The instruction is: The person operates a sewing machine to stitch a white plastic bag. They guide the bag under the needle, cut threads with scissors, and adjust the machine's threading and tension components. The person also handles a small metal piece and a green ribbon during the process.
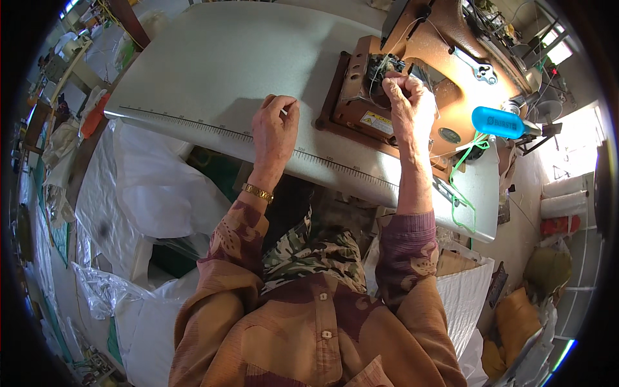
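I sit at a brown sewing machine (425, 48) set in a pale grey table (213, 58). My right hand (409, 100) is up at the needle area of the machine, fingers pinched shut on a thin white thread (398, 39) that runs up over the machine head. My left hand (276, 126) rests on the table just left of the machine bed, fingers curled, with something small and pale pinched at the fingertips. A gold bracelet (258, 192) circles my left wrist.
A ruler scale (193, 124) runs along the table's near edge. A blue cylinder (498, 122) and a green cord (464, 174) sit at the machine's right end. White woven sacks (155, 187) lie piled below the table on the left; bags and rolls stand at the right.
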Available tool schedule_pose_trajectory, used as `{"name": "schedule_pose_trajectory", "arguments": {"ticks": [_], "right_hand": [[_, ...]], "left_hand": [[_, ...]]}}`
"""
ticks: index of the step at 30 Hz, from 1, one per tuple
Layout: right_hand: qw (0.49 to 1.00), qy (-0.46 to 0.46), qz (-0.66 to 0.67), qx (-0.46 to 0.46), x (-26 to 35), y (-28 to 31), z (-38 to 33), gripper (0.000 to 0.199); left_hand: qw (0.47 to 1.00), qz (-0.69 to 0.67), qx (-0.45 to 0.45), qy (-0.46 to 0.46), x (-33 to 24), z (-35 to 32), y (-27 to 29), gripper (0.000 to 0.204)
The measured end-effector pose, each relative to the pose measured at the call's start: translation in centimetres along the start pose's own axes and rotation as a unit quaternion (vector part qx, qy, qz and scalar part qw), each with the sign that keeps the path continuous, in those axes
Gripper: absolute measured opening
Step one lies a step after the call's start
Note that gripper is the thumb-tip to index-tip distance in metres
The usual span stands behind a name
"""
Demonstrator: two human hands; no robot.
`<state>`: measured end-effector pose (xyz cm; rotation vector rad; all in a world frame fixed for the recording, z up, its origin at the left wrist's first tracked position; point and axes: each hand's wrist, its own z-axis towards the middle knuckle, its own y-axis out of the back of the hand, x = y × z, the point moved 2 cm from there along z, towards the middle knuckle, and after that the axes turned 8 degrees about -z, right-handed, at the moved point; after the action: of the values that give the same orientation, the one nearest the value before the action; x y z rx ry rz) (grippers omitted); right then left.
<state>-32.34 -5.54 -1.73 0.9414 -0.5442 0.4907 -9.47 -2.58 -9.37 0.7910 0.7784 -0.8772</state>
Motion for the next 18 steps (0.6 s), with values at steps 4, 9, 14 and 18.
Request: {"name": "schedule_pose_trajectory", "arguments": {"ticks": [4,9,14,18], "right_hand": [[0.999,-0.044,0.008,0.032,0.88,0.44,0.20,0.021],[0.998,-0.035,0.030,0.048,0.21,0.33,0.37,0.020],[0.998,-0.049,0.016,0.048,0.51,0.29,0.23,0.020],[0.999,-0.039,-0.003,0.037,0.40,0.20,0.44,0.020]], "left_hand": [[1.000,-0.002,0.001,0.002,-0.06,0.10,0.01,0.010],[1.000,-0.001,0.000,0.000,-0.02,0.09,0.02,0.010],[1.000,-0.002,-0.006,-0.004,0.02,-0.04,0.01,0.010],[1.000,-0.011,-0.013,-0.011,-0.02,0.04,-0.07,0.011]]}}
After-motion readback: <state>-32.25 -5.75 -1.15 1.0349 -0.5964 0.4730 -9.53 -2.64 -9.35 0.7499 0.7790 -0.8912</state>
